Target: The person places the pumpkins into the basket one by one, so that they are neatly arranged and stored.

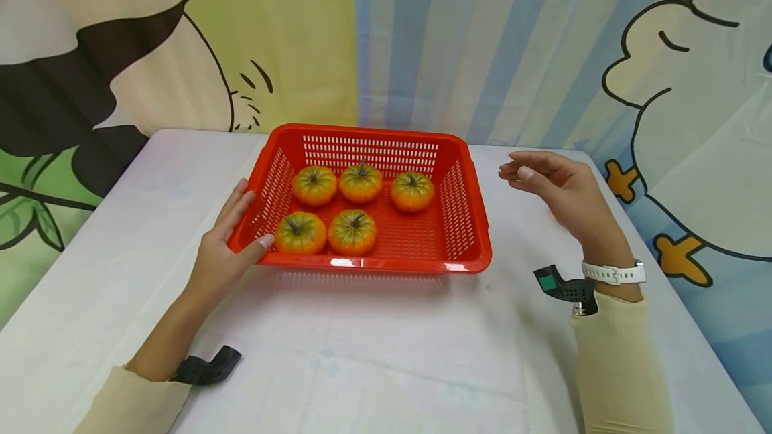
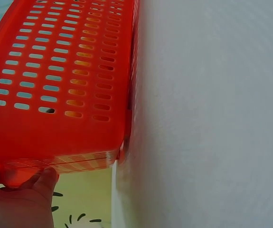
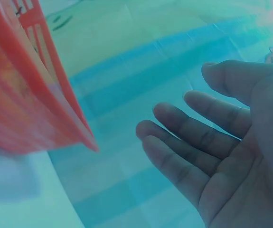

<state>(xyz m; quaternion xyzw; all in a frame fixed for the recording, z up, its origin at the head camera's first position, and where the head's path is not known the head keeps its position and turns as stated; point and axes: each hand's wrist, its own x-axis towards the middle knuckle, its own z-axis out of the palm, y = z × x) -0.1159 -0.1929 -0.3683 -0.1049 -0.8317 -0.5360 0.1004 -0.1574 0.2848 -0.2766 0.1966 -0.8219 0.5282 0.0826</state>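
Observation:
A red plastic basket (image 1: 395,264) with slotted walls stands on the white table, holding several small orange-green pumpkins (image 1: 352,232). My left hand (image 1: 224,246) grips its left end, the thumb on the rim at the near corner and the fingers along the outer side. From the left wrist, this hand (image 2: 24,202) shows low in the view, at the end of the basket (image 2: 55,137). To the right of the basket, my right hand (image 1: 557,189) is held up apart from it, nothing in it. Its fingers (image 3: 193,133) are loosely extended in the right wrist view.
A white cloth covers the table (image 1: 386,353). Behind it hangs a cartoon-printed curtain (image 1: 458,39), which also runs down the right side. Each wrist carries a black strap mount (image 1: 208,366), and a white watch band (image 1: 614,273) circles the right wrist.

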